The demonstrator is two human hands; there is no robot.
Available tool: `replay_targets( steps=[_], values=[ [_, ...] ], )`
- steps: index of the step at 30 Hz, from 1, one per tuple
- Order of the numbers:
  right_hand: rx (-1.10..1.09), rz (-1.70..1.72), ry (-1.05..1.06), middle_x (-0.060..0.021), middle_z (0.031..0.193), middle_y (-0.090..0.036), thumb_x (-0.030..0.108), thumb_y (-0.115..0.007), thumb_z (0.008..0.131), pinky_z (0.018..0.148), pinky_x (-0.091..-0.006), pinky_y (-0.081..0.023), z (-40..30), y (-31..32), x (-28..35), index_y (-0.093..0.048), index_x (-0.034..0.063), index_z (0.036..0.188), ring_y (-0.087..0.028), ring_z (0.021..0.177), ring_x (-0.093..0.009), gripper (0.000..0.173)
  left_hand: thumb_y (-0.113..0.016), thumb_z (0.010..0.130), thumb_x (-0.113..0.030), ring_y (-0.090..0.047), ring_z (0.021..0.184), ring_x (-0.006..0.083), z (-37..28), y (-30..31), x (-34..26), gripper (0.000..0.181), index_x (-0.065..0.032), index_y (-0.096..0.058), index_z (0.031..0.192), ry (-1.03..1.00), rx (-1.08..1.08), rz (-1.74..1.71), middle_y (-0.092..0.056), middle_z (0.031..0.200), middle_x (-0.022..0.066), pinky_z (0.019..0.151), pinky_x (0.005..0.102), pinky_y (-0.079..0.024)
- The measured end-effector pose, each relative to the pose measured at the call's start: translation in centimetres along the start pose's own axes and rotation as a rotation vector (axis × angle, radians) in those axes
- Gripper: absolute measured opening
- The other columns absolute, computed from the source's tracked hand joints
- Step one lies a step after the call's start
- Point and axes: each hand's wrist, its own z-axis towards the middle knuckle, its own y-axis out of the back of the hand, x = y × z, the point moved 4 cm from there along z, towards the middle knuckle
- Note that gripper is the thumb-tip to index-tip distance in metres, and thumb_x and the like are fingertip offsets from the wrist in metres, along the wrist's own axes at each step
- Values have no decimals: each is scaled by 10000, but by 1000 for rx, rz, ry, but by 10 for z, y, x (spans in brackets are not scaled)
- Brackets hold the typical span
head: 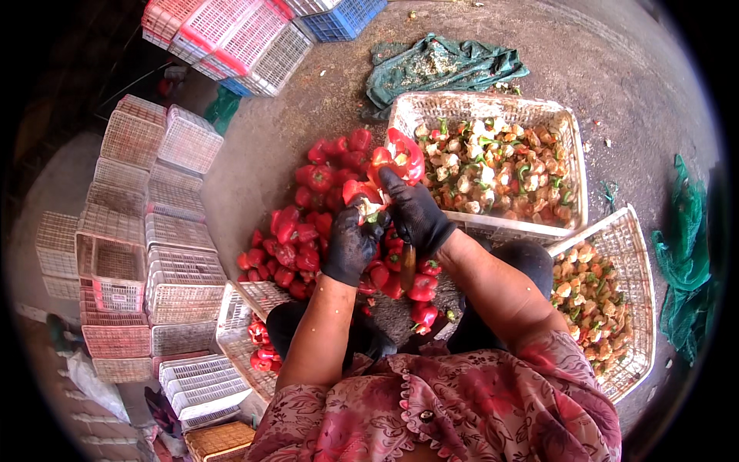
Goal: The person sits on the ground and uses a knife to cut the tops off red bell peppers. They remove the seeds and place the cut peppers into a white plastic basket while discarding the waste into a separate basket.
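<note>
In front of me, both hands wear black gloves and meet at a cut-open red bell pepper (398, 159). My left hand (351, 245) grips the pepper's pale core and stem end (369, 212), partly hidden by the fingers. Against the red flesh lies a finger of my right hand (417, 211). That hand also holds a tool, probably a knife, by its brown handle (408, 268); no blade can be made out. Below the hands, a heap of red bell peppers (295, 242) covers the floor between my legs and beyond.
A white plastic crate (579, 167) of pepper cores stands ahead right. Another crate of cores (644, 300) is by my right side. At my left sits a crate (231, 323) holding red peppers. Stacked crates (185, 283) line the left. Green netting (381, 86) lies ahead.
</note>
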Motion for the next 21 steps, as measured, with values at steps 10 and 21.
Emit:
replay_targets(
  steps=[10, 21],
  values=[
    [-140, -708, 89, -104, 686, -623, 433, -659, 828, 574, -333, -467, 18, 37, -6, -613, -44, 984, -567, 596, -180, 504, -654, 821, -56, -388, 1279, 233, -18, -41, -28, 539, -36, -453, 1320, -683, 193, 1422, -379, 1399, 144, 1027, 341, -356],
    [-149, -476, -267, -111, 687, -561, 523, -660, 788, 398, -318, -417, -2, 33, -38, -521, -68, 962, -534, 485, -174, 631, -588, 897, -172, -564, 837, 152, -29, -4, -7, 178, -5, -599, 958, -528, -129, 1232, -609, 945, 82, 767, 286, -478]
  ],
)
